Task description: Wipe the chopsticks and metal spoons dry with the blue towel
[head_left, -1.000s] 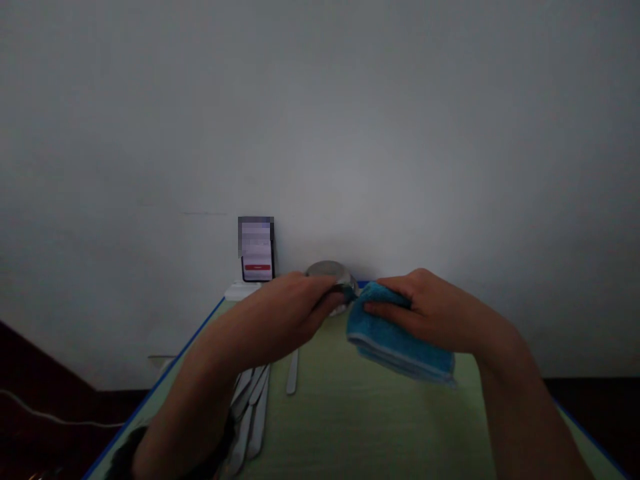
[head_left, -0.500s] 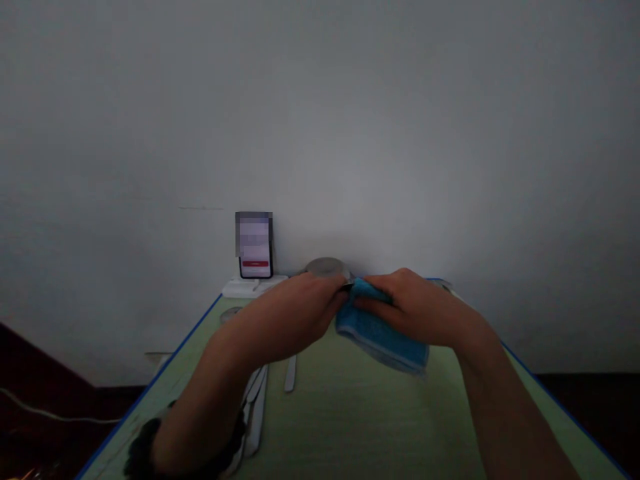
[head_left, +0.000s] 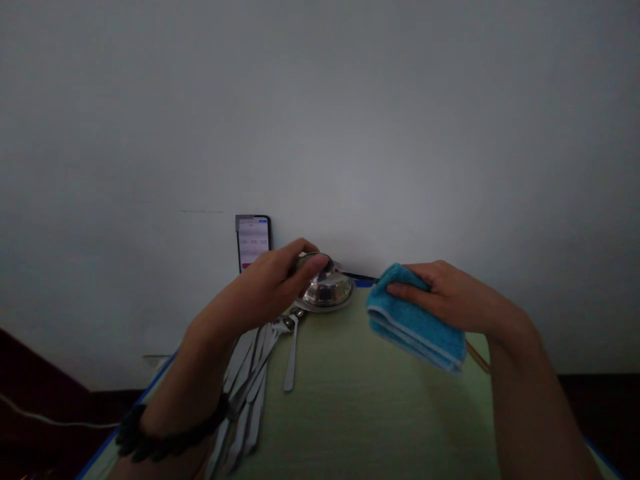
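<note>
My left hand (head_left: 280,280) is closed around the rounded head of a large metal spoon (head_left: 327,265), thumb on top. The spoon's thin handle (head_left: 357,275) runs right to a folded blue cloth (head_left: 415,320). That cloth is pinched in my right hand (head_left: 435,287), thumb on the near side; the handle's far end is hidden there. Just below the spoon's head stands shiny metal tableware (head_left: 330,295), bowl-shaped with a wide rim, partly covered by my left hand. A smaller spoon (head_left: 291,360) lies on the table nearer to me.
Several metal utensils (head_left: 255,387) lie in a pile beside and under my left forearm. A lit phone (head_left: 253,240) stands against the wall at the back left. Thin wooden sticks (head_left: 477,357) show beside my right wrist. The table (head_left: 360,413) is pale green with blue edging.
My hands have moved apart: the right went rightward with the cloth, the left slightly left. The spoon's head and handle now show between them, and the metal tableware is more exposed.
</note>
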Demonstrator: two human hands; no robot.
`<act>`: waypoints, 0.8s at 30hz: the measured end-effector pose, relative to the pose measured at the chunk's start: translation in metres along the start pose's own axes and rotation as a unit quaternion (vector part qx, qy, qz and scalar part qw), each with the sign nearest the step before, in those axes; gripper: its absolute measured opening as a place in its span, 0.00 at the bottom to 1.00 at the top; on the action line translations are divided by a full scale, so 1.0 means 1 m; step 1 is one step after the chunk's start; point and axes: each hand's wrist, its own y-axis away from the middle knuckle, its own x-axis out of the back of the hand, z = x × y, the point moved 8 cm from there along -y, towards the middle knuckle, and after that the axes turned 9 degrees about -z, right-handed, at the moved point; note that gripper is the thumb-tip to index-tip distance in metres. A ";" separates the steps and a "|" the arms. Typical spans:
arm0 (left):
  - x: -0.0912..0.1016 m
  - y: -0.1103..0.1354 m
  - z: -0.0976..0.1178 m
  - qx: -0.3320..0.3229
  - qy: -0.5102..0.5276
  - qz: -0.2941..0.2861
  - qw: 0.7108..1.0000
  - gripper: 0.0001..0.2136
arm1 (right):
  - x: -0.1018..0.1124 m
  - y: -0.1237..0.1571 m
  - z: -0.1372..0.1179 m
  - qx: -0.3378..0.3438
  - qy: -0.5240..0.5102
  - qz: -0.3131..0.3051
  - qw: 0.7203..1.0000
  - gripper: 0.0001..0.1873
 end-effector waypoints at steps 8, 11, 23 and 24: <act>-0.014 -0.007 0.018 -0.039 0.069 0.043 0.996 0.28 | -0.014 -0.003 -0.013 0.015 -0.040 -0.056 0.998 0.18; -0.027 -0.009 0.036 -0.071 0.019 0.014 0.997 0.27 | -0.019 -0.008 -0.019 0.024 -0.037 -0.057 0.997 0.17; -0.026 -0.011 0.018 -0.065 0.163 0.081 0.981 0.30 | -0.023 -0.015 -0.035 0.061 0.001 -0.040 0.997 0.15; -0.026 -0.011 0.018 -0.063 0.180 0.094 0.977 0.29 | -0.022 -0.015 -0.038 0.064 0.007 -0.038 0.997 0.14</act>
